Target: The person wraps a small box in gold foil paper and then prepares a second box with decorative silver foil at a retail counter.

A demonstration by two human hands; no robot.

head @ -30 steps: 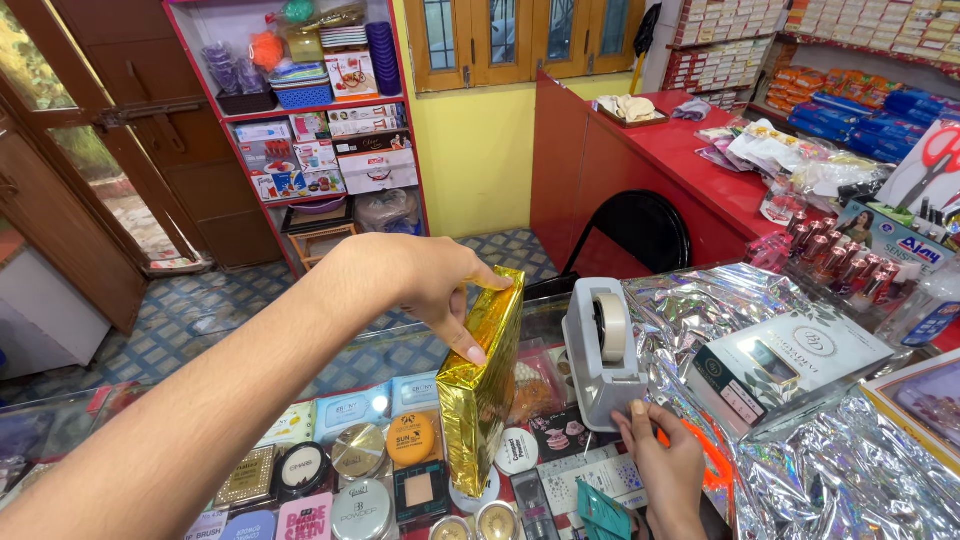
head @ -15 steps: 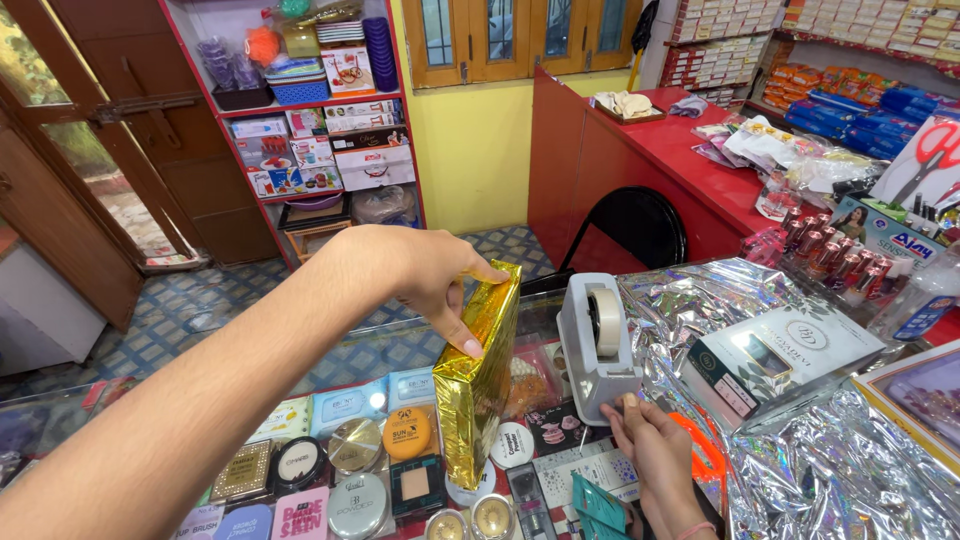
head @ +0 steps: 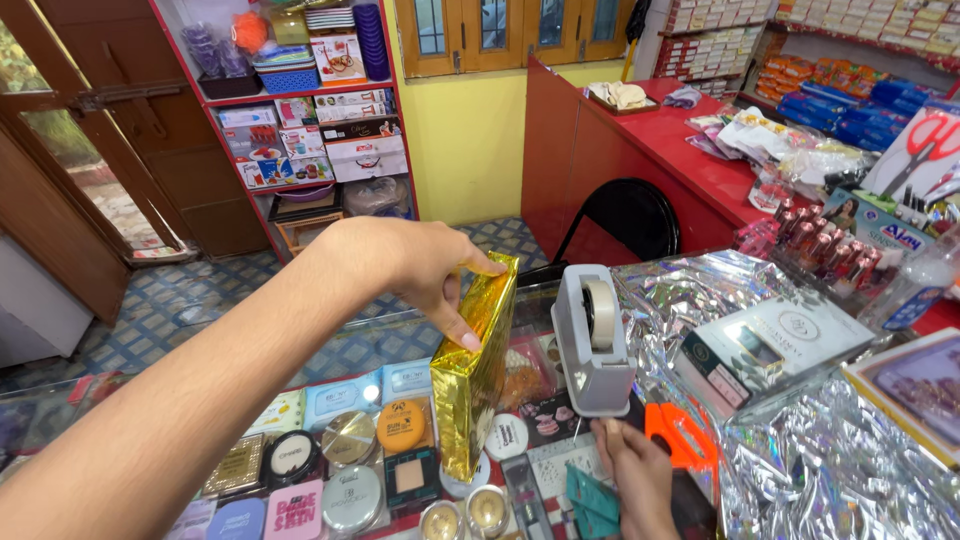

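My left hand (head: 420, 268) grips the top of a box wrapped in shiny gold paper (head: 476, 370), which stands upright on the glass counter (head: 340, 350). My right hand (head: 634, 478) rests low on the counter at the base of a grey tape dispenser (head: 592, 345), fingers curled close to its front; whether it pinches any tape is unclear. Orange-handled scissors (head: 682, 442) lie just right of that hand.
Crinkled silver wrapping foil (head: 800, 470) covers the right side, with a white flat box (head: 775, 345) on it. Compacts and cosmetics show under the glass (head: 350, 465). A black chair (head: 632, 215) and a red counter (head: 680, 140) stand behind.
My right hand has moved left, away from the orange scissors toward the base of the tape dispenser. The left hand keeps the gold box upright.
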